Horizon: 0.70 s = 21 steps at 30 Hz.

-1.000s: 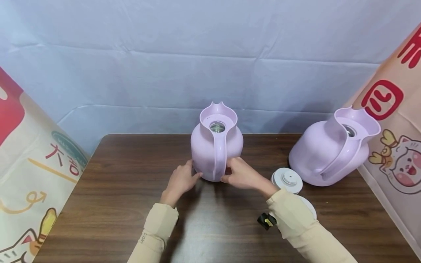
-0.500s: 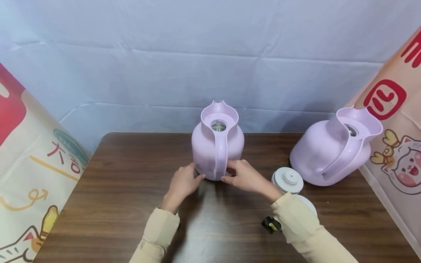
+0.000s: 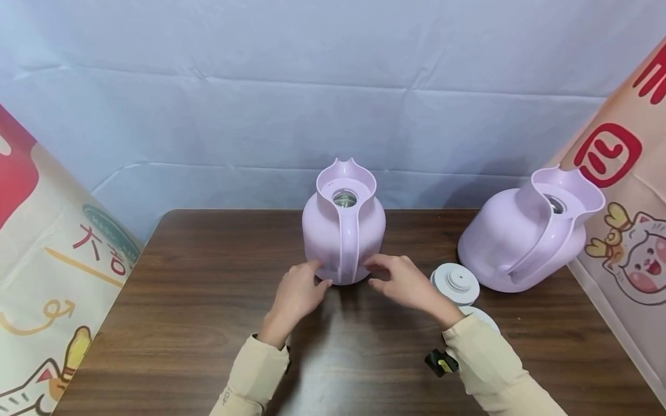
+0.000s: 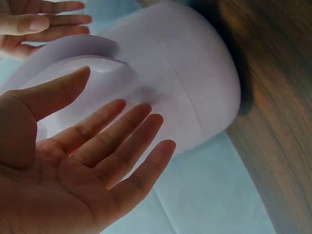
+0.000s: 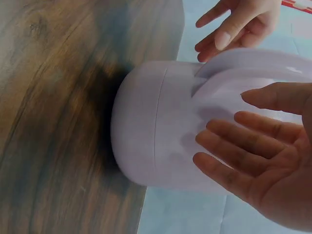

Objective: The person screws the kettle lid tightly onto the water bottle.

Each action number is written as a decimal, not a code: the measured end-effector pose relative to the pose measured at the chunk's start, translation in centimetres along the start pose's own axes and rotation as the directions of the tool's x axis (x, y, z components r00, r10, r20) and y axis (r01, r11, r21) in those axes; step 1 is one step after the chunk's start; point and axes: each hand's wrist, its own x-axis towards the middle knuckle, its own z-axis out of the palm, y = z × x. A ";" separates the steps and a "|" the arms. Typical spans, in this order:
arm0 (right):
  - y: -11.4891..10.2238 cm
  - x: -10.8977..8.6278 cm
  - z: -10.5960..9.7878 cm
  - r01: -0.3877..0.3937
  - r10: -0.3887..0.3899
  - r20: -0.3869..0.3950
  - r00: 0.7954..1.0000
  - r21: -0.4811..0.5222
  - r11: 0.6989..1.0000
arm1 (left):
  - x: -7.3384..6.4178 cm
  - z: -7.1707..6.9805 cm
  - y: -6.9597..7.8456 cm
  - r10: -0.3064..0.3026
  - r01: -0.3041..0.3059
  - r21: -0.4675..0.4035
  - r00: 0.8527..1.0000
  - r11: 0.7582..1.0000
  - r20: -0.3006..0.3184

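A lilac thermos jug (image 3: pixel 319 231) stands upright at the middle of the table's far side. Its mouth is uncovered, showing a shiny inner liner, and its handle (image 3: pixel 349 242) faces me. My left hand (image 3: pixel 298 292) is beside the jug's lower left, fingers loosely spread. On the lower right, my right hand (image 3: pixel 403 282) has its thumb and fingers apart. Both wrist views show palms turned toward the jug, the left palm (image 4: pixel 73 170) and the right palm (image 5: pixel 278 180), with nothing held in either.
A second lilac jug (image 3: pixel 491 237), also uncovered, stands at the table's right. Near its base lie a white round stopper (image 3: pixel 455 283) and another white disc (image 3: pixel 480 316), partly behind my right forearm. A pale cloth backdrop (image 3: pixel 234 127) hangs behind the brown wooden table (image 3: pixel 208 271).
Both hands have drawn back from the jug's lower sides, the right one shifting rightward and the left slightly toward me. The jug stays in about the same place.
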 end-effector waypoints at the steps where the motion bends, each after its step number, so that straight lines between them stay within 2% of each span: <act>1: 0.1 -0.2 -0.2 -0.013 0.013 -0.003 1.000 -0.007 1.000 | 0.0 0.0 0.1 0.010 -0.010 -0.004 1.000 1.000 -0.003; 8: 0.9 -1.3 -1.0 -0.096 0.095 -0.020 0.995 -0.022 0.995 | -0.3 0.1 1.1 0.059 -0.059 -0.009 0.998 0.998 -0.003; 21: 2.6 -3.2 -3.3 -0.157 0.157 -0.049 0.986 0.011 0.988 | -0.2 1.0 1.9 0.086 -0.087 -0.015 0.995 0.996 -0.045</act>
